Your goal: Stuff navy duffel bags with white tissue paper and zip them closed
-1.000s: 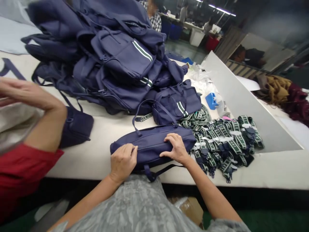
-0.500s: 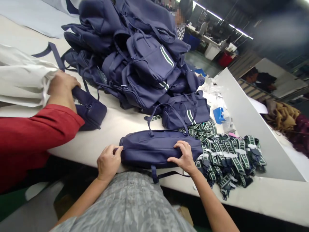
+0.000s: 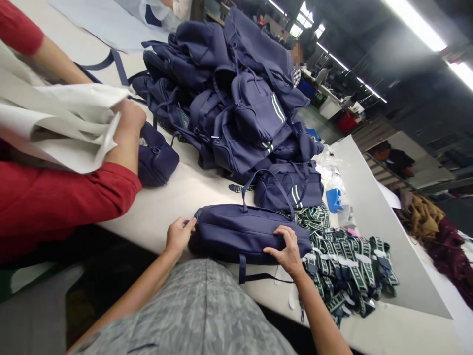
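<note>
A navy duffel bag (image 3: 232, 227) lies on its side along the table's near edge, in front of my body. My left hand (image 3: 179, 235) is closed on its left end, thumb and fingers pinching the corner by the seam. On the right part of the bag, my right hand (image 3: 288, 249) grips the fabric, with thumb and fingers set apart across it. One handle (image 3: 273, 182) loops up from the far side. A strap (image 3: 242, 268) hangs down from the near side.
A pile of navy bags (image 3: 244, 98) rises behind, and another striped bag (image 3: 290, 185) touches the far right. Green-and-white lettered straps (image 3: 343, 266) lie bundled at right. At left, a co-worker's red sleeve (image 3: 74, 202) and white sheeting (image 3: 66, 118) reach over a smaller navy bag (image 3: 158, 155).
The view has tilted up and shifted left. The co-worker's arms have moved, bringing white sheeting closer to the smaller bag. My hands keep almost the same places on the duffel bag.
</note>
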Demonstrator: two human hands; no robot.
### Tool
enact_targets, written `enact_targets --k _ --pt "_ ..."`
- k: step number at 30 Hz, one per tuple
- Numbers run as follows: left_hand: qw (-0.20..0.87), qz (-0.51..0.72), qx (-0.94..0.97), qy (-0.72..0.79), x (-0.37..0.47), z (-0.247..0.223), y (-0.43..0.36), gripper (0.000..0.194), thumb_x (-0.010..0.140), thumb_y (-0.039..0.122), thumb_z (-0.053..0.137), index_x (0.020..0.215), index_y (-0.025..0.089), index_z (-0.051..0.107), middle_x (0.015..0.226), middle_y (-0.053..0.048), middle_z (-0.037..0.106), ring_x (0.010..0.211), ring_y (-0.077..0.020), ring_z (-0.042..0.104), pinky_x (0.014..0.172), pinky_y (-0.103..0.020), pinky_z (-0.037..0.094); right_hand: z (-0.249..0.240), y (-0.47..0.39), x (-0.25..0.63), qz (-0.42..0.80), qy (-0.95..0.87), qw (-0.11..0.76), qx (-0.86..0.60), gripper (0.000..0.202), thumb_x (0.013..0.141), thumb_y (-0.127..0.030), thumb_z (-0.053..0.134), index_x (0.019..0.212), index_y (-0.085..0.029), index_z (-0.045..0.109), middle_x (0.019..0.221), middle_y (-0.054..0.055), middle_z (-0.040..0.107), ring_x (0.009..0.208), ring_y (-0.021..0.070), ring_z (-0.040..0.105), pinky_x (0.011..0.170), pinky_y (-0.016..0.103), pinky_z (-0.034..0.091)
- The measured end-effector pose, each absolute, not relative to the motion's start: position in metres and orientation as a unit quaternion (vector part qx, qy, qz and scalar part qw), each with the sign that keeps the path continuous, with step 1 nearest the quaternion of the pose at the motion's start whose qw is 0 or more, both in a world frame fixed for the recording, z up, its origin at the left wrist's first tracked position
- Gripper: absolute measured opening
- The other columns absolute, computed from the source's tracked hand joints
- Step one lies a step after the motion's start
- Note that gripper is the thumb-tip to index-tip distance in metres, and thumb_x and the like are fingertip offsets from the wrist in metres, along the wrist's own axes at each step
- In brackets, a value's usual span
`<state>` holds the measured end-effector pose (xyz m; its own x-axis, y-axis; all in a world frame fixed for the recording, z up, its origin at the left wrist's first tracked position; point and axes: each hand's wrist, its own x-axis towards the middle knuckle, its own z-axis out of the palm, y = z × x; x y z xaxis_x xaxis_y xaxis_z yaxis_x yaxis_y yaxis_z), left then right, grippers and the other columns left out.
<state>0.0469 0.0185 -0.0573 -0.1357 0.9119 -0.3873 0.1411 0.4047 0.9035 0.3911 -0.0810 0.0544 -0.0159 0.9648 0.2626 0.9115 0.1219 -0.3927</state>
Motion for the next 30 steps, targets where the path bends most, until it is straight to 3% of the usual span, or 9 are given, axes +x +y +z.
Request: enact_targets --k 5,9,13,18,23,27,30 --pt "0.582 0.383 0.444 0.564 0.035 -0.056 0.044 0.052 0.064 0.067 0.067 0.071 0.015 0.065 0.069 -0.006 0.066 0.068 -0.0210 0.062 0.069 -0.034 0.052 0.055 -0.072 0.399 0.078 -0.694 0.246 -0.672 0.055 0.070 -0.061 0.078 0.102 -0.021 0.059 0.112 0.011 0.059 0.110 0.0300 0.054 0.101 0.050 0.041" --pt "0.601 0.413 0.451 0.515 0.015 -0.061 0.063 0.069 0.075 0.076 0.051 0.095 0.013 0.069 0.117 -0.017 0.068 0.110 -0.0279 0.063 0.094 -0.039 0.051 0.060 -0.069 0.396 0.112 -0.676 0.250 -0.684 0.041 0.084 -0.059 0.065 0.099 -0.020 0.064 0.109 0.011 0.062 0.110 0.0276 0.056 0.101 0.048 0.043" --pt "0.644 0.390 0.463 0.469 0.006 -0.072 0.085 0.077 0.080 0.077 0.043 0.116 0.014 0.067 0.136 -0.018 0.060 0.132 -0.0300 0.050 0.111 -0.044 0.040 0.088 -0.059 0.398 0.100 -0.663 0.227 -0.706 0.049 0.099 -0.054 0.039 0.126 -0.020 0.062 0.127 0.013 0.061 0.123 0.0257 0.053 0.111 0.048 0.038" --pt "0.705 0.298 0.488 0.418 0.027 -0.078 0.107 0.080 0.080 0.077 0.041 0.125 0.017 0.067 0.143 -0.013 0.054 0.141 -0.0300 0.041 0.119 -0.041 0.028 0.128 -0.063 0.453 0.015 -0.602 0.231 -0.764 0.069 0.098 -0.062 0.027 0.148 -0.018 0.044 0.154 0.010 0.041 0.147 0.0252 0.029 0.123 0.048 0.017" --pt "0.739 0.219 0.495 0.401 0.068 -0.078 0.077 0.074 0.079 0.072 0.052 0.135 0.025 0.060 0.150 -0.006 0.045 0.142 -0.0290 0.038 0.120 -0.043 0.025 0.064 -0.066 0.492 0.096 -0.380 0.297 -0.871 0.102 0.086 -0.079 0.017 0.146 0.001 0.041 0.154 0.026 0.034 0.148 0.0372 0.021 0.121 0.056 0.013" --pt "0.728 0.213 0.506 0.409 0.086 -0.078 0.049 0.074 0.084 0.071 0.044 0.141 0.026 0.054 0.152 -0.005 0.041 0.144 -0.0270 0.036 0.121 -0.044 0.020 0.004 -0.051 0.499 0.133 -0.364 0.314 -0.867 0.099 0.079 -0.083 0.034 0.141 -0.007 0.050 0.154 0.021 0.038 0.150 0.0357 0.016 0.121 0.053 0.009" --pt "0.705 0.235 0.522 0.419 0.089 -0.080 0.046 0.083 0.081 0.075 0.040 0.143 0.020 0.051 0.155 -0.007 0.037 0.146 -0.0262 0.031 0.122 -0.042 0.016 -0.002 -0.048 0.511 0.156 -0.361 0.354 -0.848 0.095 0.077 -0.082 0.041 0.137 -0.010 0.055 0.152 0.018 0.041 0.150 0.0319 0.019 0.122 0.051 0.008"
